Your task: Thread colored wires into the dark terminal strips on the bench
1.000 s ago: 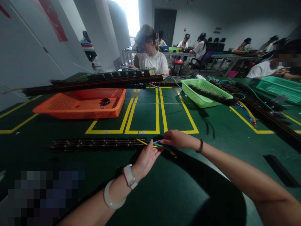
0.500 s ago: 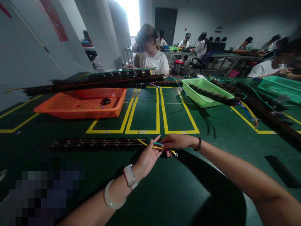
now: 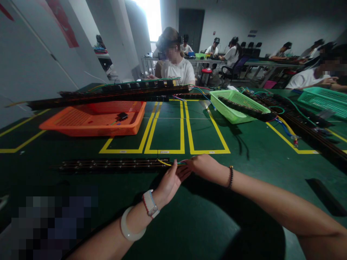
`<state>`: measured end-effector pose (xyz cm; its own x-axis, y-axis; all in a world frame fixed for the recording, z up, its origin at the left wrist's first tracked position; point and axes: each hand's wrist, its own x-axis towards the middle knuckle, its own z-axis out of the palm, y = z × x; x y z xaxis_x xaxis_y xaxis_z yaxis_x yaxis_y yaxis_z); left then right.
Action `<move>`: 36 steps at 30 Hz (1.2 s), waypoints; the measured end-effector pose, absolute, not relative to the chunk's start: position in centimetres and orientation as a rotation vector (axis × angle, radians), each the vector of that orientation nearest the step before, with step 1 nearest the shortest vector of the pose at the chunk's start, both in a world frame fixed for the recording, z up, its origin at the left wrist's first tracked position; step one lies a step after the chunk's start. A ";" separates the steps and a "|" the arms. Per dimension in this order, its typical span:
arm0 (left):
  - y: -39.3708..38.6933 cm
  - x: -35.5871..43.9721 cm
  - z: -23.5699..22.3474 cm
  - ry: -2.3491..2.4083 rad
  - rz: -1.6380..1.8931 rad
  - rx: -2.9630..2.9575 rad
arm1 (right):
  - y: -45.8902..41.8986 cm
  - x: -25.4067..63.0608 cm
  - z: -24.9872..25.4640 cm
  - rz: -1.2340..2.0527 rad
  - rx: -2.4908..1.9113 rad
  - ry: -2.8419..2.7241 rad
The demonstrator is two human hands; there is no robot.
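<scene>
A long dark strip [image 3: 114,165] with rows of small contacts lies flat on the green table, in front of me. Thin coloured wires [image 3: 169,164], yellow and green among them, stick out from its right end. My left hand [image 3: 169,182] reaches to that end with fingers together under the wires. My right hand [image 3: 203,166] comes from the right, closed over the same wires, and touches the left hand's fingertips. The wire ends are hidden under my right hand.
An orange basket [image 3: 94,119] sits at the back left, with long dark strips [image 3: 108,94] behind it. A green basket [image 3: 233,106] holding a strip stands back right, and a second green basket [image 3: 322,101] far right. Yellow tape lines [image 3: 184,126] mark the table. People sit at the tables behind.
My right hand has slid left along the wires and closed over them, covering the ring-tipped ends that showed before. My left hand has barely moved.
</scene>
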<state>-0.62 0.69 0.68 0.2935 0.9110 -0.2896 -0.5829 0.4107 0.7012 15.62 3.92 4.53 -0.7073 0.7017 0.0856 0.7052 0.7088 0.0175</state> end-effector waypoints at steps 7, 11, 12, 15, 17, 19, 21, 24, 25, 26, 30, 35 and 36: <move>0.8 -0.5 0.9 0.757 1.069 0.543 | 2.5 14.7 1.1 -0.737 -1.035 -2.796; 0.8 -0.4 1.1 0.778 1.061 0.537 | 2.4 14.8 0.4 -0.727 -0.979 -2.751; 0.8 -0.5 1.1 0.783 1.066 0.534 | 2.3 14.9 0.6 -0.705 -0.950 -2.748; 0.9 -0.6 0.8 0.798 1.081 0.519 | 2.0 15.6 1.7 -0.635 -0.864 -2.720; 0.9 -0.7 0.5 0.804 1.083 0.523 | 1.5 16.3 2.4 -0.605 -0.802 -2.670; 0.9 -0.8 0.4 0.800 1.072 0.555 | 0.8 17.0 2.7 -0.605 -0.702 -2.617; 0.9 -0.8 0.4 0.789 1.056 0.604 | 0.2 17.5 2.4 -0.637 -0.614 -2.579; 0.8 -0.7 0.6 0.765 1.040 0.644 | -0.5 18.1 1.4 -0.709 -0.666 -2.536; 0.8 -0.7 0.7 0.752 1.037 0.644 | -0.6 18.3 1.0 -0.721 -0.731 -2.522; 0.8 -0.6 0.8 0.737 1.034 0.643 | -0.8 18.4 0.6 -0.723 -0.801 -2.509; 0.9 -0.5 1.0 0.720 1.038 0.641 | -1.3 18.6 -0.6 -0.676 -1.023 -2.456; 1.1 -0.7 0.6 0.717 1.049 0.624 | -1.6 18.3 -0.8 -0.665 -1.083 -2.433; 1.1 -0.7 0.5 0.706 1.043 0.627 | -1.5 18.2 -0.8 -0.667 -1.075 -2.434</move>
